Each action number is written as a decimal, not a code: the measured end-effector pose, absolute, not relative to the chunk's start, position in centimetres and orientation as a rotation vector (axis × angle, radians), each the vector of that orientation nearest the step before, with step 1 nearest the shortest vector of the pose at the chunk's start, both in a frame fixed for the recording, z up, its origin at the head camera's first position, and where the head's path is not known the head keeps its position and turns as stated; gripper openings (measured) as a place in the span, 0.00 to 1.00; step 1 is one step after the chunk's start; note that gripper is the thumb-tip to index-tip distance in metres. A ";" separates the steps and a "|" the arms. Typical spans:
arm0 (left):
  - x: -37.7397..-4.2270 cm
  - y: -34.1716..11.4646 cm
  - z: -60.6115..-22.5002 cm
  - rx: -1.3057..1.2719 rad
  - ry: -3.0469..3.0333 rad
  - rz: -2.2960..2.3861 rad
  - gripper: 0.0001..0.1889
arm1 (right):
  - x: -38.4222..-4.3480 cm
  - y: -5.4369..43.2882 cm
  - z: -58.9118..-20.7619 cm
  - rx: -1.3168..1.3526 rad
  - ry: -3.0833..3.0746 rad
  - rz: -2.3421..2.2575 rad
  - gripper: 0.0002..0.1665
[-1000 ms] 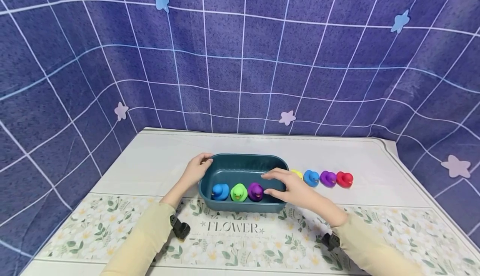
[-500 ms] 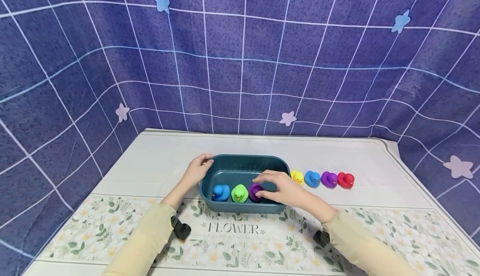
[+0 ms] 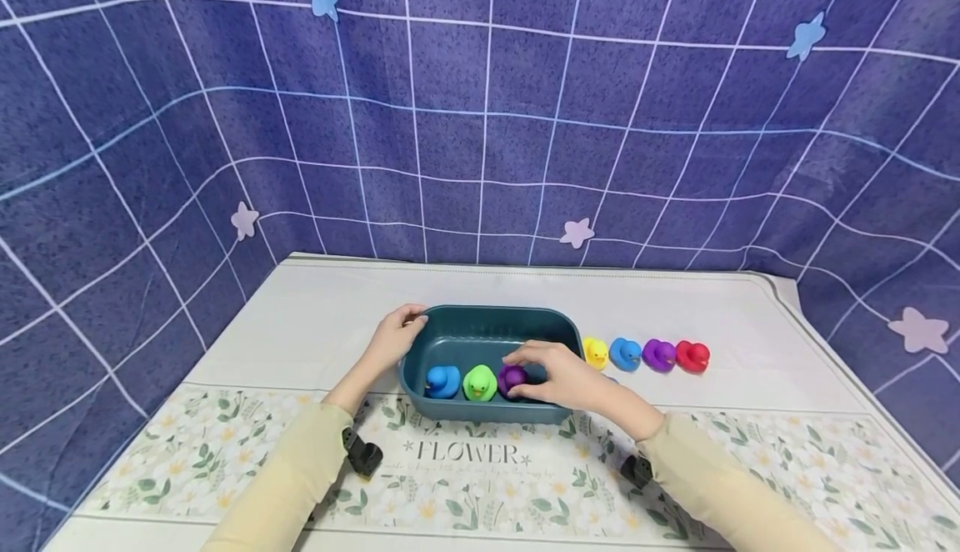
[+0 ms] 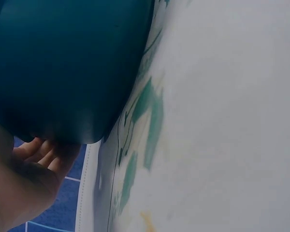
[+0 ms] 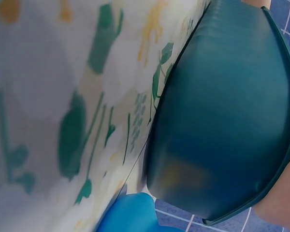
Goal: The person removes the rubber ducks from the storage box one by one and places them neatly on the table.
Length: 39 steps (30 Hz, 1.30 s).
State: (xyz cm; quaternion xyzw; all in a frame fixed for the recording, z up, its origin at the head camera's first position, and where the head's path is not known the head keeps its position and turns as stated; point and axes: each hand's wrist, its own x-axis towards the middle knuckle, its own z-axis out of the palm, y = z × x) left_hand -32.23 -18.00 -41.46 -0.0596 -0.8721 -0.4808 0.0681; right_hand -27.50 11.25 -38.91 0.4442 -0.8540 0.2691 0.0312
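A dark teal plastic bin (image 3: 480, 412) stands on the table. In its front part sit a blue rubber duck (image 3: 442, 383), a green rubber duck (image 3: 480, 383) and a purple rubber duck (image 3: 513, 379). My left hand (image 3: 393, 338) grips the bin's rim at the back left corner; in the left wrist view its fingers (image 4: 43, 153) curl at the bin's wall. Reaching over the right side, my right hand (image 3: 558, 374) pinches the purple duck between thumb and fingers. The hand covers part of that duck. The right wrist view shows mostly the bin's outer wall (image 5: 222, 106).
Right of the bin, a yellow duck (image 3: 596, 353), a blue duck (image 3: 626, 354), a purple duck (image 3: 660, 355) and a red duck (image 3: 692, 357) form a row. Some blue shows at the bottom of the right wrist view. A starry curtain (image 3: 480, 118) hangs behind the table.
My right hand has moved left and its thumb and fingers have come around the purple duck in the bin. My left hand has stayed at the rim.
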 end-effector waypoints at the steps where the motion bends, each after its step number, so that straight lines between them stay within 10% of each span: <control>1: -32.2 -18.0 -41.4 -0.178 -2.625 -1.450 0.16 | -27.5 11.2 -38.9 1.362 -2.641 0.815 0.21; 39: -32.1 -18.0 -41.4 -0.175 -2.649 -1.445 0.17 | -27.9 11.3 -38.9 1.302 -2.714 0.750 0.16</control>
